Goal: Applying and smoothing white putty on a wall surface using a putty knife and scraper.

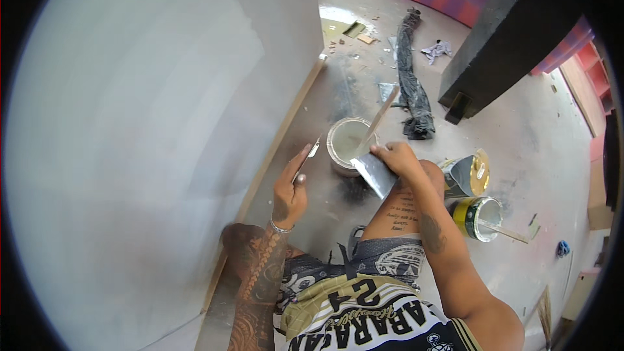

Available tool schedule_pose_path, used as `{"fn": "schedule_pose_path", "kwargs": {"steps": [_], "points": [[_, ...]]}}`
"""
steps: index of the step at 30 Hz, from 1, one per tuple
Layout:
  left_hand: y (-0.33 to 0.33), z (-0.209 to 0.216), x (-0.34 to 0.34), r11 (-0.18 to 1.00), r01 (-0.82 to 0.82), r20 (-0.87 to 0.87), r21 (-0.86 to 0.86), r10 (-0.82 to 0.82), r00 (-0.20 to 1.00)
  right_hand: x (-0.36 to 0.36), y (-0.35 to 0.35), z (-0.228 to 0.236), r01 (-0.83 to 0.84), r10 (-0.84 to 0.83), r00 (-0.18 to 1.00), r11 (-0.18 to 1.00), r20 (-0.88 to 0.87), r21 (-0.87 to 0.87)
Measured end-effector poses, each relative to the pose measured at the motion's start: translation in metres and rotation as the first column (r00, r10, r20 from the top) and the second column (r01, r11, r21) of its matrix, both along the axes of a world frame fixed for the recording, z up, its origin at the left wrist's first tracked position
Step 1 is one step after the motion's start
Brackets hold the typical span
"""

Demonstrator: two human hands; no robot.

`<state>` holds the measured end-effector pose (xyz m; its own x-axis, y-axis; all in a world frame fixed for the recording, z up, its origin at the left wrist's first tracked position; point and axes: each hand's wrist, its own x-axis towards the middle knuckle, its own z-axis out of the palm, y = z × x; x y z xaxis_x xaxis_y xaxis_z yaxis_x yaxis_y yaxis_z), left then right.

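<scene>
Between wall edge (292, 117) and pillar (513, 39), left fingers (296, 161) round tool (314, 149), right fingers (385, 151) round blade (377, 177)

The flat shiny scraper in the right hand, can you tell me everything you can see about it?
The scraper has a broad, flat, straight-edged blade that looks like grey metal, brighter toward its left end. The right hand's grip holds it at the upper edge, slanting down to the right. Its left corner overlaps the rim of the open pail in this view; I can't tell whether they touch. Any handle is hidden.
</scene>
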<state>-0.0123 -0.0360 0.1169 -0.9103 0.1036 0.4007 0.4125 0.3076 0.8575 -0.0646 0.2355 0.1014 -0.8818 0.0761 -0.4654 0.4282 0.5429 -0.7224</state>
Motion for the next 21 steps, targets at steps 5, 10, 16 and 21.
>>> {"fn": "schedule_pose_path", "kwargs": {"steps": [5, 10, 16, 21], "points": [[-0.028, 0.022, 0.009, 0.992, 0.016, -0.398, -0.124, -0.065, 0.915, 0.046, -0.042, 0.002, 0.301, -0.031, 0.952, 0.264, 0.303, -0.917], [-0.043, 0.05, 0.027, 0.859, -0.086, -0.53, -0.504, -0.229, 0.817, 0.059, -0.091, 0.055, 0.466, 0.275, 0.86, -0.078, 0.43, -0.881], [-0.09, 0.069, 0.038, 0.796, -0.035, -0.452, -0.604, -0.307, 0.838, 0.034, -0.088, 0.064, 0.436, 0.36, 0.879, -0.341, 0.313, -0.833], [-0.1, 0.038, 0.058, 0.935, -0.225, 0.251, 0.273, 0.157, 0.955, 0.03, -0.122, 0.11, -0.363, 0.029, 0.91, 0.54, -0.414, -0.76]]}}
